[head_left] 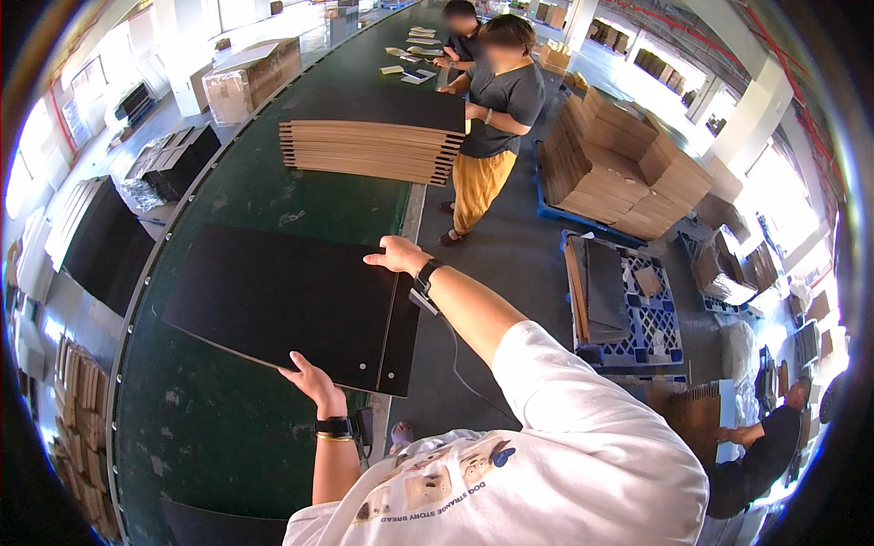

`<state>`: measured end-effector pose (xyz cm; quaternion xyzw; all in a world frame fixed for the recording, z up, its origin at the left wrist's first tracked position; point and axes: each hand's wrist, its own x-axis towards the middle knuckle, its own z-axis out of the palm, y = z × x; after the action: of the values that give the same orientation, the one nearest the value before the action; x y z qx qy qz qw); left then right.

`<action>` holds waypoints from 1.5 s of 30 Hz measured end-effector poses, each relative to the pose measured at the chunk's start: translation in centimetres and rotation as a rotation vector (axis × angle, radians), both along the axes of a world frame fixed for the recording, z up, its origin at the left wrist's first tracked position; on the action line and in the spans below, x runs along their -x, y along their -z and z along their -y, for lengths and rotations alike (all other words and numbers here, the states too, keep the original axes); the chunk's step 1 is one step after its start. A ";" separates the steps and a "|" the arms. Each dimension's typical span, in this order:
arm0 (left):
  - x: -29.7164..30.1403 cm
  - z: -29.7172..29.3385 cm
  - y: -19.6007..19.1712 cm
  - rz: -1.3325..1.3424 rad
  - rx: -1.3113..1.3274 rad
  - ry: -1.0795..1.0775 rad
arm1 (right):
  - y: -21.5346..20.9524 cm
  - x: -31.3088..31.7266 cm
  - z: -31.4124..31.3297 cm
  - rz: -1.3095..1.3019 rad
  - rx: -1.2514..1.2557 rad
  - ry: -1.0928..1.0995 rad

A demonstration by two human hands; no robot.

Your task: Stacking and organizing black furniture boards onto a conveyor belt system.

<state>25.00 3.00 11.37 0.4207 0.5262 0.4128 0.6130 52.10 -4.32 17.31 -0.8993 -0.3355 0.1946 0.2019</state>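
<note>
A large flat black panel lies over the green work surface, its right end reaching past the edge. A thin groove runs across that end, and two small white round spots show near its lower corner. My left hand grips the panel's near long edge, thumb at the top face and part of the fingers hidden. At the far right corner my right hand is closed on the panel's edge, a finger lying over the top. Both wrists carry dark bands.
Ahead on the green conveyor-like table sits a stack of black-topped boards with brown edges. Beyond it a person in yellow trousers and another person stand at the table. Right are folded cardboard and a blue pallet; another black panel lies nearby.
</note>
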 end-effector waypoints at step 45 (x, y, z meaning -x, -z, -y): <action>-0.2 0.1 -0.4 0.059 0.022 -0.028 | 1.1 -0.5 0.0 0.090 -0.108 -0.026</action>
<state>25.23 2.94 11.73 0.3944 0.5182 0.4277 0.6269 52.57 -4.31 16.23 -0.8905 -0.3660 0.1380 0.2324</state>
